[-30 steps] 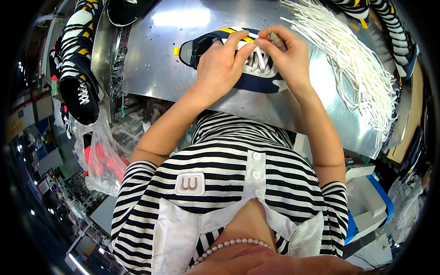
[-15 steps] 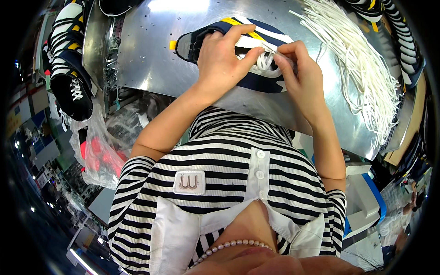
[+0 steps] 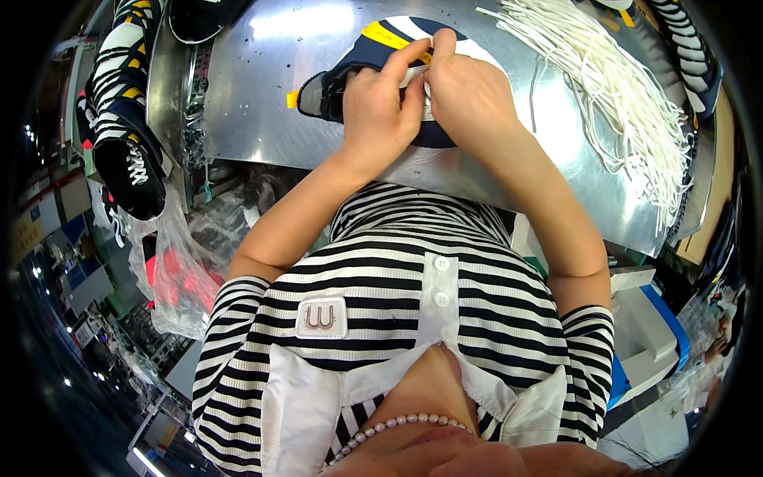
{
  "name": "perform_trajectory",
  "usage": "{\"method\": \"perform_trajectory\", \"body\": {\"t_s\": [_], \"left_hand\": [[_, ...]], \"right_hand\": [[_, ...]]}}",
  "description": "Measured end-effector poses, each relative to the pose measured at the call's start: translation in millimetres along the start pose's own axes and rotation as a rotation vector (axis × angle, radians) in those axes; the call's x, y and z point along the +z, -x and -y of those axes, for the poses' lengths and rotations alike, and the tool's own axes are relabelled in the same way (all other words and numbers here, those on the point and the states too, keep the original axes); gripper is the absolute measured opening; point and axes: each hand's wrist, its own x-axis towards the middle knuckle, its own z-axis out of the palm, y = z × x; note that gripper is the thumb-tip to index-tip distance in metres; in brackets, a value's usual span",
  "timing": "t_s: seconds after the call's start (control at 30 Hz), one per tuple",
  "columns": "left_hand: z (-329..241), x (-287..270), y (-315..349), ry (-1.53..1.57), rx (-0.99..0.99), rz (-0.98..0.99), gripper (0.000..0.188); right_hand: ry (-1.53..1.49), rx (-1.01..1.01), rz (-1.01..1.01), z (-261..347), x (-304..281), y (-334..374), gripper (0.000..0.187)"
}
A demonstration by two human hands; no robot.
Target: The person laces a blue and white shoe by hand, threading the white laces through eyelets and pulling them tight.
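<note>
A navy, white and yellow shoe upper (image 3: 389, 35) lies on the metal table, its dark open collar toward the left. My left hand (image 3: 375, 111) grips it from the near side, fingers reaching into the opening and over the edge, thumb and forefinger close to the eyelets. Against it, my right hand (image 3: 473, 95) is closed in a pinch at the middle of the upper. A bit of white shoelace (image 3: 414, 74) shows between the hands; my right fingers hide most of the lacing. A yellow tab (image 3: 292, 99) sticks out at the heel.
A thick bundle of white shoelaces (image 3: 620, 111) covers the right side of the metal table (image 3: 262, 95). Stacked striped shoe uppers (image 3: 119, 87) stand at the left, more (image 3: 693, 56) at the far right. A clear plastic bag (image 3: 179, 286) with pinkish-red contents hangs at the left.
My right hand has moved left from the toe side to beside my left hand, covering the lacing. The left hand has shifted only slightly on the upper.
</note>
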Motion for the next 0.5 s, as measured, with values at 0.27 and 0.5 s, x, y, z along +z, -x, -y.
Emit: {"method": "perform_trajectory", "body": {"t_s": [0.27,0.5], "left_hand": [[3,-10,-13,0.394,-0.29,0.192,0.041],[0,-9,-25,0.388,-0.347,0.32,0.052]], "right_hand": [[-0.509,0.192,-0.219,-41,-22,25,0.023],[-0.398,0.281,-0.453,-42,36,25,0.018]]}}
